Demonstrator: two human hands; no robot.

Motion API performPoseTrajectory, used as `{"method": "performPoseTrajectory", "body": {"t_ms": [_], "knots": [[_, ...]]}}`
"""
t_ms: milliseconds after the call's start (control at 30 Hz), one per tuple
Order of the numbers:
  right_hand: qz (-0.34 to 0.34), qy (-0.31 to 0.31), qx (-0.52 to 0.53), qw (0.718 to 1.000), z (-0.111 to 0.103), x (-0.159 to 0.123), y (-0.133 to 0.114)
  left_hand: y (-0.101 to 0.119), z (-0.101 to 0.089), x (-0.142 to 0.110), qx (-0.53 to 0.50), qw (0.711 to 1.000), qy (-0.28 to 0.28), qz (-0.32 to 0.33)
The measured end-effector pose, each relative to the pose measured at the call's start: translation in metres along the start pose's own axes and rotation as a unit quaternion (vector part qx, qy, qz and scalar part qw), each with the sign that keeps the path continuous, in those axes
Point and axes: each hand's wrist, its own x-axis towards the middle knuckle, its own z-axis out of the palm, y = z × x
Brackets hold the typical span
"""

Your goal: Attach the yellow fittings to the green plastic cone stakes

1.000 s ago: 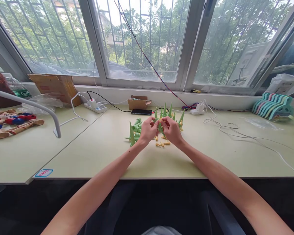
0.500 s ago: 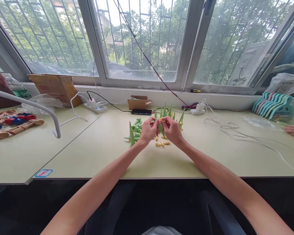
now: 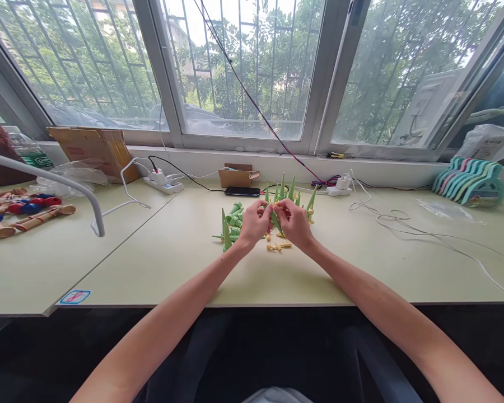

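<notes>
My left hand point(image 3: 256, 222) and my right hand point(image 3: 293, 223) meet over the middle of the table, fingertips pinched together. Between them is a green cone-shaped plastic piece point(image 3: 276, 223), its pointed end slanting downward. Fingers cover its upper part, so I cannot tell whether a yellow piece is joined to it. Several green cones point(image 3: 236, 215) lie in a pile beside my left hand, and one green cone point(image 3: 225, 230) stands upright nearer me. Behind my hands more green cones point(image 3: 293, 187) stand upright, some with yellow parts. Small yellow plastic pieces point(image 3: 279, 246) lie below my hands.
A black phone point(image 3: 242, 192) lies before a small cardboard box point(image 3: 238, 176). White cables point(image 3: 397, 217) cross the right side of the table point(image 3: 403, 268). At far right stand turquoise hangers point(image 3: 468, 182); at left are wooden toys point(image 3: 37, 215), a white lamp arm point(image 3: 63, 182) and a power strip point(image 3: 163, 183).
Another person's hand at the right edge has gone out of view. My hands have hardly moved and still hold the green cone.
</notes>
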Motion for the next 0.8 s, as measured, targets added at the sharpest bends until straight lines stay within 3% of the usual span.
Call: {"method": "performPoseTrajectory", "body": {"t_ms": [800], "knots": [[0.005, -0.003, -0.019, 1.0, 0.0003, 0.0014, -0.0008, -0.0026, -0.0014, -0.0002, 0.019, 0.999, 0.025, 0.012]]}}
